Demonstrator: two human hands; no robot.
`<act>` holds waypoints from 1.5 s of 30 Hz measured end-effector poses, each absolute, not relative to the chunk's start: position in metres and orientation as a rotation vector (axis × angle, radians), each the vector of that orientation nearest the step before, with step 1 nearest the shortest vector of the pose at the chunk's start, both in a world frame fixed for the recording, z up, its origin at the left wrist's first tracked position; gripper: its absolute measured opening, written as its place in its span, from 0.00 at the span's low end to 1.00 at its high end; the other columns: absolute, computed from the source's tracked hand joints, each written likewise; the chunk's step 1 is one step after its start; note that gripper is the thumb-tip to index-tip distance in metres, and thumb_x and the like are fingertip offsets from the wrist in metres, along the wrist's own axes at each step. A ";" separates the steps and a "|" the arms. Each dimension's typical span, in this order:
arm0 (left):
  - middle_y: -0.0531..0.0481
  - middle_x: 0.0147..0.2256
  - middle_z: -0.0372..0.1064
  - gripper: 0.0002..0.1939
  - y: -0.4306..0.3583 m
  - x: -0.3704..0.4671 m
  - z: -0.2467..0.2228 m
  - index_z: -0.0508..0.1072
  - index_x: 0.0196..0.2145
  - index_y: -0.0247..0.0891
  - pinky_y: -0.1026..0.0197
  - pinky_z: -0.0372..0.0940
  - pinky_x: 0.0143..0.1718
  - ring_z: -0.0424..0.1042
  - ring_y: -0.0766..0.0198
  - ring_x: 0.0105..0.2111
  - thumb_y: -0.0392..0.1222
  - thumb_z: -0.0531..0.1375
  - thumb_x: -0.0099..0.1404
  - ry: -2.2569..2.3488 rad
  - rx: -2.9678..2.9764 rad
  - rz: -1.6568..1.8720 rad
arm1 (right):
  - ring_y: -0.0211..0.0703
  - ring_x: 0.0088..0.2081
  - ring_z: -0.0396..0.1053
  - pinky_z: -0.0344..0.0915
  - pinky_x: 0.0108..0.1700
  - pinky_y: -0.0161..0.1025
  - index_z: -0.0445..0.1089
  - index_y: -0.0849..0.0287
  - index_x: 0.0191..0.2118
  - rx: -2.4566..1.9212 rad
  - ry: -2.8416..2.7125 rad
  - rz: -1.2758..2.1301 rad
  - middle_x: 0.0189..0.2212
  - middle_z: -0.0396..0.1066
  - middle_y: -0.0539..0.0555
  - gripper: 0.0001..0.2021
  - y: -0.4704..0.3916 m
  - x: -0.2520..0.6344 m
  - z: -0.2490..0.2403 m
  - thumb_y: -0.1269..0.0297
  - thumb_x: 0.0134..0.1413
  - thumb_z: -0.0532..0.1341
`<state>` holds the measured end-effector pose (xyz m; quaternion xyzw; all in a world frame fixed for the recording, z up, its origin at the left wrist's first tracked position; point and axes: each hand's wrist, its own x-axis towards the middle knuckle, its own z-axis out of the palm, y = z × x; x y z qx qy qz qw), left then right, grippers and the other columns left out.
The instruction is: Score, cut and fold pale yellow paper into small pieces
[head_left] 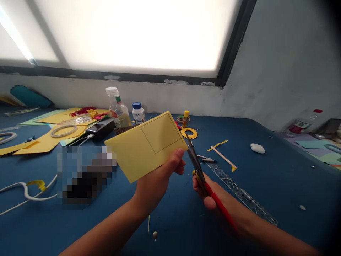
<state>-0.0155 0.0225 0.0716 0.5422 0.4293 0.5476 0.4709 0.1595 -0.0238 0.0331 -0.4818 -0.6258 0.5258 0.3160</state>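
A yellow sheet of paper [133, 153] with a rectangle drawn on it in thin dark lines is held up, tilted, in my left hand [160, 177]. The thumb lies over its lower right edge, and the other fingers are partly behind it. My right hand [205, 192] grips red-handled scissors [195, 160], their blades pointing up beside the sheet's right edge. The blades look nearly closed. Past their tips lies a yellow scalloped paper ring [194, 133]. A clear stencil ruler [239, 193] lies beyond my right hand, with pens [207, 159] near its far end.
On the blue table [279, 185] stand a glass bottle [121, 112], a white jar [138, 113] and a glue stick [185, 119]. Coloured papers [48, 142] and white cables [26, 195] lie left. Paper strips [223, 157] and a white case [257, 148] lie right.
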 end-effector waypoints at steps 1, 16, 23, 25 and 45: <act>0.53 0.22 0.70 0.14 0.022 -0.016 0.072 0.74 0.27 0.39 0.64 0.68 0.27 0.69 0.66 0.22 0.53 0.63 0.57 1.072 1.345 1.335 | 0.41 0.29 0.56 0.59 0.30 0.38 0.59 0.55 0.36 -1.286 -1.667 1.349 0.32 0.60 0.52 0.38 -0.024 0.159 0.033 0.24 0.30 0.49; 0.54 0.24 0.72 0.10 0.020 -0.014 0.076 0.75 0.31 0.42 0.64 0.68 0.29 0.72 0.63 0.26 0.51 0.63 0.57 1.043 1.376 1.273 | 0.42 0.29 0.56 0.58 0.31 0.40 0.59 0.54 0.36 -1.297 -1.731 1.317 0.31 0.61 0.51 0.38 -0.026 0.161 0.034 0.23 0.31 0.47; 0.53 0.26 0.74 0.09 0.019 -0.012 0.078 0.76 0.29 0.41 0.63 0.69 0.28 0.73 0.62 0.26 0.48 0.63 0.55 1.030 1.336 1.253 | 0.41 0.28 0.56 0.57 0.30 0.39 0.59 0.55 0.36 -1.292 -1.722 1.313 0.30 0.61 0.51 0.39 -0.025 0.161 0.034 0.23 0.31 0.45; 0.53 0.26 0.74 0.08 0.018 -0.012 0.079 0.75 0.27 0.41 0.63 0.70 0.28 0.74 0.62 0.26 0.48 0.63 0.55 1.041 1.335 1.253 | 0.40 0.28 0.56 0.57 0.29 0.39 0.59 0.55 0.36 -1.295 -1.721 1.317 0.30 0.61 0.51 0.39 -0.025 0.161 0.035 0.23 0.31 0.44; 0.54 0.24 0.75 0.10 0.017 -0.009 0.079 0.73 0.20 0.39 0.71 0.71 0.26 0.75 0.67 0.25 0.44 0.62 0.57 0.979 1.350 1.309 | 0.36 0.24 0.50 0.50 0.24 0.34 0.57 0.56 0.33 -1.276 -1.691 1.387 0.23 0.55 0.46 0.40 -0.025 0.161 0.035 0.22 0.25 0.42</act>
